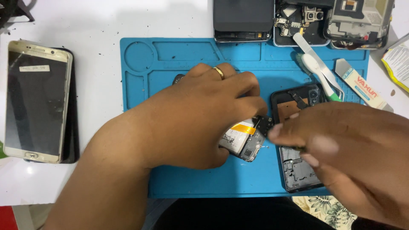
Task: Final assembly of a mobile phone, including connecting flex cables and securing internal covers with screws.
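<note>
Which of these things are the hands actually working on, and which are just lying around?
In hand:
- opened phone under the left hand
- black back cover by the right hand
- blue mat

Lying about:
- gold phone
- three opened phones
- toothbrush
- pry tool

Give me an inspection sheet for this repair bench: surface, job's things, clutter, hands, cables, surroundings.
Surface: blue repair mat on a white table, both dotted with dark specks.
Job's things: opened phone with an orange flex strip, under the left hand; black phone frame beside it, partly under the right hand.
Clutter: toothbrush, metal pry tool, flat scraper, three dismantled phones along the mat's far edge, two stacked phones at left.
Hands: left hand with a ring presses on the opened phone; right hand blurred, grip cannot be told.
Cables: nothing seen besides the flex strip.
Surroundings: yellow-edged leaflet, floral cloth.
</note>
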